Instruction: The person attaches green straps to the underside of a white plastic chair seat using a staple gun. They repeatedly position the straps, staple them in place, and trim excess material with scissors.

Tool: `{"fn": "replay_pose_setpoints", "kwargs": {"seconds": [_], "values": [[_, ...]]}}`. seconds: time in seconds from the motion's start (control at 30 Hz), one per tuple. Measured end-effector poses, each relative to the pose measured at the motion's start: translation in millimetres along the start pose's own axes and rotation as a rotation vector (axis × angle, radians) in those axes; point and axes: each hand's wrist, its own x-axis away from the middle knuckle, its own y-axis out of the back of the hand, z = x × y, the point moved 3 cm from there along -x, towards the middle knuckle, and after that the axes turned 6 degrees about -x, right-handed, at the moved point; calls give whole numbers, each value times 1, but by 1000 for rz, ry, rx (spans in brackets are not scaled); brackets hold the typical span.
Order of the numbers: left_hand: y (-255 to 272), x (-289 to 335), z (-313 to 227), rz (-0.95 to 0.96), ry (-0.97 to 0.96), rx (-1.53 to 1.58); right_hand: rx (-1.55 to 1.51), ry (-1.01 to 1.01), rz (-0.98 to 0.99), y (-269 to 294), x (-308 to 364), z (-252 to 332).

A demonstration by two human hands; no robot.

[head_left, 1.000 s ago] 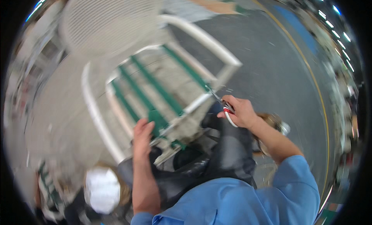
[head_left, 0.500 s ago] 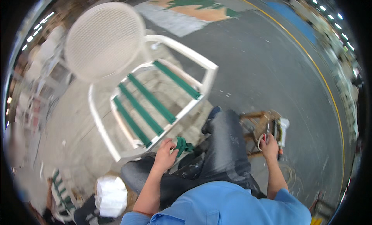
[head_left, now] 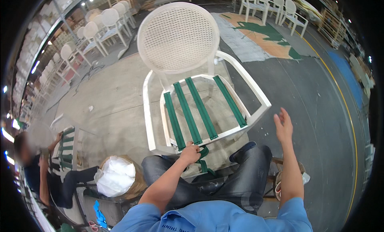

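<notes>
A white armchair frame with a round woven back stands before me. Several green webbing straps run from the back to the front of its seat, with a wider gap between the two on the right. My left hand is closed on a green webbing strap at the front rail. The strap loops out beside the fingers and hangs toward my lap. Beyond the chair's right front corner, my right hand is raised, empty, with its fingers apart.
A wooden stool with a red-handled tool is by my right leg. A bag with white lining stands at my left, near a co-worker with another strapped chair. White chairs line the back.
My right hand has left the tools on the stool and risen toward the chair's right side, now open. My left hand has come to the front rail with the strap. My view has turned left.
</notes>
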Motion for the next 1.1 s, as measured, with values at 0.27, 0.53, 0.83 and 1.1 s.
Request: {"fn": "replay_pose_setpoints", "kwargs": {"seconds": [0.27, 0.53, 0.83, 1.1], "values": [[11, 1, 11, -40, -75, 32, 14, -99, 112, -84, -60, 21], [26, 27, 23, -1, -93, 22, 41, -122, 186, -61, -21, 37], [33, 86, 27, -38, -58, 95, -53, -80, 242, -19, 46, 47], [156, 135, -56, 30, -107, 986, -254, 214, 132, -12, 104, 123]]}}
